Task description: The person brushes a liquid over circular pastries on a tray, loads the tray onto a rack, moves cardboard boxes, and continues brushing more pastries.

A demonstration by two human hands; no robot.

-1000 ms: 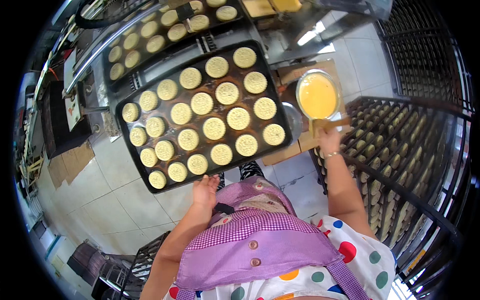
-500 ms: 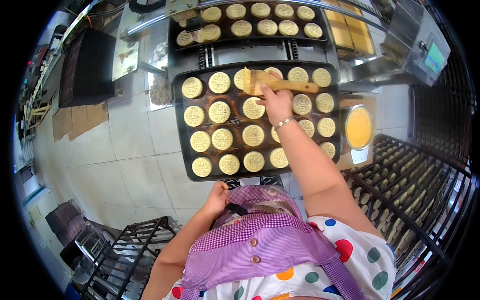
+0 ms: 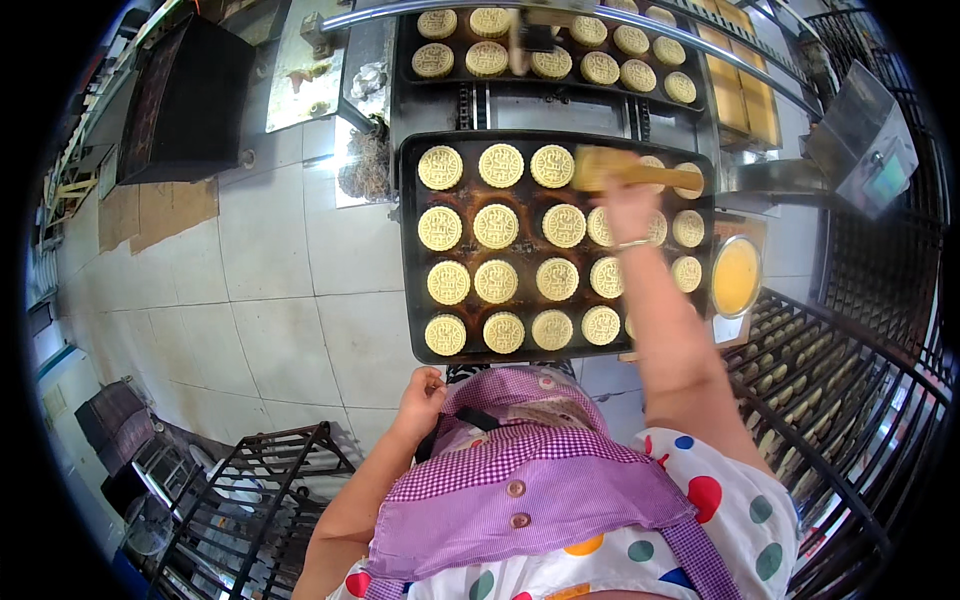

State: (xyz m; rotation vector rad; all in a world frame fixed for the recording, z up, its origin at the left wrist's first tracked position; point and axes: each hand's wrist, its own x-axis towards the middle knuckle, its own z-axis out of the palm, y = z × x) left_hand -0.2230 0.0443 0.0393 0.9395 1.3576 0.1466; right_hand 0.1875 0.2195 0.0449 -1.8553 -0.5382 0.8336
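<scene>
My right hand [image 3: 628,205] is closed around the handle of a flat wooden pastry brush [image 3: 603,168], blurred by motion. The brush lies over the far row of round pressed mooncakes [image 3: 564,226], its wide head covering one and its handle pointing right. Patterned and pale yellow, the mooncakes stand in rows on a dark baking tray [image 3: 470,255]. My right hand and forearm hide several of them. My left hand [image 3: 422,392], fingers curled with nothing visible in them, hangs by my apron, just short of the tray's near edge.
Right of the tray stands a round container of yellow liquid [image 3: 737,276]. A second tray of mooncakes [image 3: 545,82] sits beyond, under a metal bar [image 3: 440,8]. Black racks [image 3: 850,420] loaded with pieces stand at the right, another rack [image 3: 255,490] at the lower left.
My right hand has moved the brush rightward along the far row, by about one mooncake. The whole view has shifted, so the trays appear farther right. My left hand stays beside the apron.
</scene>
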